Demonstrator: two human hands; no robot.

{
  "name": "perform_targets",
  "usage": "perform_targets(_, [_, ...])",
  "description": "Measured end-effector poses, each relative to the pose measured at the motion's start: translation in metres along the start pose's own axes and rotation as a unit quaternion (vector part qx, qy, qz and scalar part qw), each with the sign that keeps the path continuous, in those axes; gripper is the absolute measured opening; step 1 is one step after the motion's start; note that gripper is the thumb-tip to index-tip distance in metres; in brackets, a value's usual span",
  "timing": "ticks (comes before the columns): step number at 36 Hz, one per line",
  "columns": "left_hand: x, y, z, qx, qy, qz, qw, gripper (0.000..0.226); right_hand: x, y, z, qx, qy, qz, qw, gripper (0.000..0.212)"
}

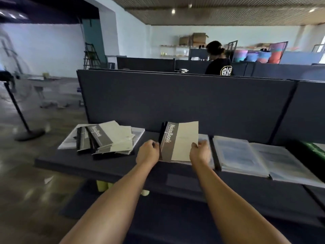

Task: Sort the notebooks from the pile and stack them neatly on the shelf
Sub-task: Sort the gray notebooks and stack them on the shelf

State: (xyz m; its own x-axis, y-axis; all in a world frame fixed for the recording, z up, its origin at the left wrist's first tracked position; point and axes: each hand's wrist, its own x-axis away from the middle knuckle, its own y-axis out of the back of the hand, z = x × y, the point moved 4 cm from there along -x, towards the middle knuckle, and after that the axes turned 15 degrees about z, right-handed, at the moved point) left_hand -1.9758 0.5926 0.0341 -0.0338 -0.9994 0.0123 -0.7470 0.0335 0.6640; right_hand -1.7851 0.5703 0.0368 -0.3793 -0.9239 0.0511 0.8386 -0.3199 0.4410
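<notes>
Two hands hold one notebook (179, 141) up on the shelf (123, 166) | left hand (147, 152) pinches its dark edge, right hand (200, 152) grips the pale edge | pile (105, 138) lies left of the grip | risk: a loose pinch lets it tip over.

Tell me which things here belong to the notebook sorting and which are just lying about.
Job: grey-and-cream notebook gripped upright by left hand and right hand; messy pile of matching notebooks; dark shelf.
Lying about: open clear-sleeved binder; green-edged book; floor fan stand.
</notes>
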Motion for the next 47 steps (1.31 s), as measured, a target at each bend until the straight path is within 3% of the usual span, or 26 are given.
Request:
perform_targets(6, [-0.023,0.031,0.035,0.040,-0.011,0.021,0.999,0.023,-0.010,-0.047,0.020,0.004,-0.009,0.001,1.000,0.023])
perform_targets(13, [-0.041,0.038,0.050,0.076,-0.033,0.066,0.994,0.048,-0.016,-0.072,0.030,-0.006,-0.024,-0.009,1.000,0.026])
perform_targets(17, [-0.043,0.031,0.047,0.192,-0.016,0.116,0.974,0.063,-0.027,-0.076,0.030,-0.012,-0.015,-0.007,1.000,0.027])
perform_targets(21, [-0.046,0.035,0.048,0.277,0.041,0.090,0.956,0.047,-0.035,-0.083,0.030,-0.034,0.007,0.014,0.999,0.023])
perform_targets(24, [-0.055,0.044,0.050,0.267,0.046,0.083,0.959,0.029,-0.036,-0.088,0.033,-0.030,0.023,0.047,0.998,0.024])
perform_targets(29, [-0.064,0.052,0.048,0.252,0.017,0.079,0.964,0.035,-0.034,-0.084,0.044,0.027,0.050,0.076,0.995,0.020])
perform_targets(35, [-0.063,0.051,0.035,0.213,-0.054,0.119,0.968,0.040,-0.026,-0.078,0.056,-0.148,0.040,0.042,0.987,0.016])
perform_targets(39, [-0.061,0.051,0.036,0.232,-0.081,0.126,0.961,0.044,-0.013,-0.085,0.055,-0.205,0.032,0.012,0.978,0.018])
perform_targets(45, [-0.053,0.042,0.057,0.201,-0.091,0.152,0.963,0.045,0.012,-0.101,0.045,-0.112,0.025,-0.008,0.993,0.045])
perform_targets(47, [-0.053,0.045,0.055,0.182,-0.109,0.140,0.967,0.041,0.015,-0.098,0.048,-0.078,0.013,-0.015,0.997,0.043])
